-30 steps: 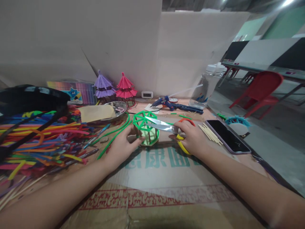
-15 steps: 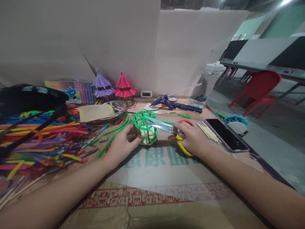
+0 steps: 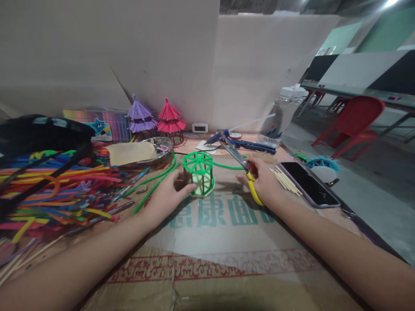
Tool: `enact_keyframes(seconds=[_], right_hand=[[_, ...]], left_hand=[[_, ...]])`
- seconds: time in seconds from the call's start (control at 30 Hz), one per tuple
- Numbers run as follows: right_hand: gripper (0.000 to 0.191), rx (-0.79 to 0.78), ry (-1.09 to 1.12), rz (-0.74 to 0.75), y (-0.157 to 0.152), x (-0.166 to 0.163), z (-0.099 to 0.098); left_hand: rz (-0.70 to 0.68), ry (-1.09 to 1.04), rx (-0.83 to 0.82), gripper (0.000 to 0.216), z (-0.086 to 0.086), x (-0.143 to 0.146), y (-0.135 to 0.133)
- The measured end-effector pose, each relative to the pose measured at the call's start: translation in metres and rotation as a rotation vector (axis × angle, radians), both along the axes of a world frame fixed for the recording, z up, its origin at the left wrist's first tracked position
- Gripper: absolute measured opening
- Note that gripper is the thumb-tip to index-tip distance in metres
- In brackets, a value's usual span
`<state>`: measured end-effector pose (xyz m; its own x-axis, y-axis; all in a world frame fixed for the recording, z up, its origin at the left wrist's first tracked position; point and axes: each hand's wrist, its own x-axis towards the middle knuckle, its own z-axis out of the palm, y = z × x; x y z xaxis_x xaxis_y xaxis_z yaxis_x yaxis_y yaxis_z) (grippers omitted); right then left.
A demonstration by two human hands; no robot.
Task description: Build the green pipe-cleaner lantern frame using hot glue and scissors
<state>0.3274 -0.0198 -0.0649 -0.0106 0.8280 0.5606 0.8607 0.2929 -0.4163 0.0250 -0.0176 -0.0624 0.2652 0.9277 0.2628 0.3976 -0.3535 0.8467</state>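
A small pavilion frame, with green pipe-cleaner rims, a spoked top and dark posts, stands upright on the cardboard. My left hand grips its left side, thumb in front; the other fingertips are partly hidden behind the posts. To the right of the frame, my right hand holds scissors with a yellow handle loop. The blades point up and to the left, apart from the frame. Green pipe cleaners lie behind and left of the frame.
Many coloured pipe cleaners are heaped at left by a black bag. Purple and red model pavilions stand behind. A glue gun, a water bottle, wooden sticks and a phone lie around the right.
The scissors have swung up and right, away from the top of the pavilion frame, and their blades look closer together. My left hand stays at the frame.
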Motion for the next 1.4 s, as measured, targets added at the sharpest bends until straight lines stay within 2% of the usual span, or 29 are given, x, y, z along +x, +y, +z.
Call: enact_keyframes(seconds=[0.17, 0.4, 0.77, 0.9, 1.1, 1.4], right_hand=[[0.045, -0.035, 0.025, -0.007, -0.001, -0.001, 0.0], [0.041, -0.02, -0.037, 0.063, -0.008, -0.005, 0.007], [0.039, -0.002, -0.057, 0.079, -0.008, -0.005, 0.006], [0.036, 0.018, -0.082, 0.099, -0.007, -0.004, 0.005], [0.032, 0.087, -0.177, 0.186, -0.01, -0.006, 0.007], [0.027, 0.127, -0.254, 0.212, -0.014, -0.01, 0.008]], left_hand=[[0.098, -0.051, 0.035, 0.049, -0.009, -0.003, 0.007], [-0.034, -0.063, 0.06, 0.051, -0.015, -0.003, 0.011], [-0.026, 0.069, 0.064, 0.037, -0.002, -0.002, 0.005], [-0.035, -0.015, 0.028, 0.028, 0.0, 0.001, 0.003], [-0.012, -0.163, 0.019, 0.026, -0.006, 0.0, 0.003], [0.012, -0.168, 0.058, 0.02, -0.001, 0.002, 0.0]])
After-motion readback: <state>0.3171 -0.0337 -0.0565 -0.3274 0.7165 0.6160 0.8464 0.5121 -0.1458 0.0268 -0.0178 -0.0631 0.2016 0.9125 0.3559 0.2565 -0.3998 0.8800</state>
